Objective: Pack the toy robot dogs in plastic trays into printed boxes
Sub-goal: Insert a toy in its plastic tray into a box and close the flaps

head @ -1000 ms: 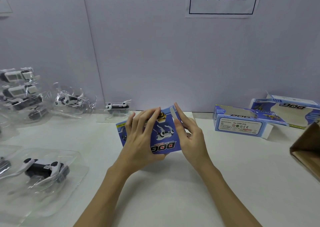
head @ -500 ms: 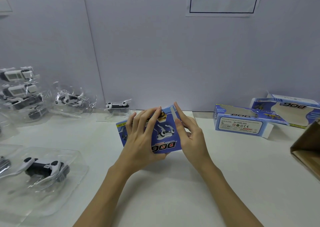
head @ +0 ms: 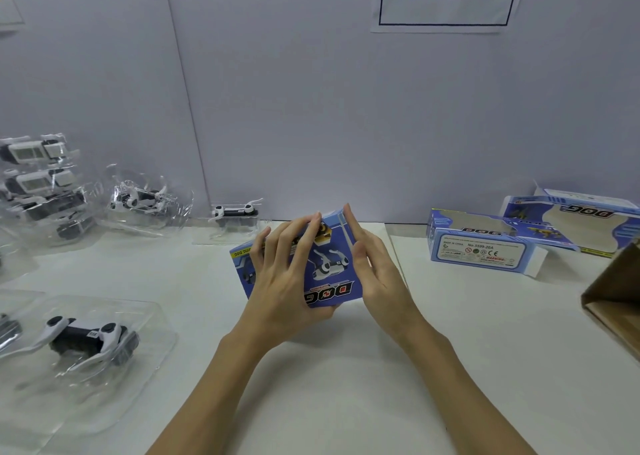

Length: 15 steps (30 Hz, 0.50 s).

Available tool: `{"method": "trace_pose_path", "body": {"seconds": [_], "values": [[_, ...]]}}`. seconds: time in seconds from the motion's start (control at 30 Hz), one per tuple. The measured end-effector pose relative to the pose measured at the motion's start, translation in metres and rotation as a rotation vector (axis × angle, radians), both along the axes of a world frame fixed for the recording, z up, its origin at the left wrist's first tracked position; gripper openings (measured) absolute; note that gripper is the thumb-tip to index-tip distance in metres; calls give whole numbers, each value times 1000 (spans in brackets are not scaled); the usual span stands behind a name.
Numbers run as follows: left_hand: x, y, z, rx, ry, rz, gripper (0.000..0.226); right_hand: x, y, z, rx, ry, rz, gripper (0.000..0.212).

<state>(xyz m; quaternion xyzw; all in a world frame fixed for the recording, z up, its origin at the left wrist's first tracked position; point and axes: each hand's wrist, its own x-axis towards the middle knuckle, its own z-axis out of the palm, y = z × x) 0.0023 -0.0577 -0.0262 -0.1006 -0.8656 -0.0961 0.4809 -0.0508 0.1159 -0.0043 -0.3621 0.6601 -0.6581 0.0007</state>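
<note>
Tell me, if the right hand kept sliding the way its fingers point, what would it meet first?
Probably nothing before the wall: the right hand lies along the printed box, fingertips past its far corner. Depth is uncertain.

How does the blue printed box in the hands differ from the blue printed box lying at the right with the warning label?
The blue printed box in the hands is gripped by the left hand, with the right hand against its end; the blue box with the warning label lies untouched on the white table. The first shows a dog picture, the second label text. Both read DOG.

My right hand (head: 377,274) has pressed the end flap of the blue box (head: 332,274) flat; its white inner face no longer shows. My left hand (head: 284,281) has barely shifted.
</note>
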Motion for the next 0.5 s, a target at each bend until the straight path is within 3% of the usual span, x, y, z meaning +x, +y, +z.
{"method": "trace_pose_path", "body": {"seconds": [0.17, 0.37, 0.5], "values": [[3, 0, 4, -41, 18, 24, 116, 2, -2, 0, 48, 37, 20, 53], [14, 3, 12, 15, 11, 47, 110, 10, 1, 5, -190, -33, 18, 54], [19, 10, 18, 105, 19, 43, 103, 14, 3, 10, -223, -27, -76, 49]]}}
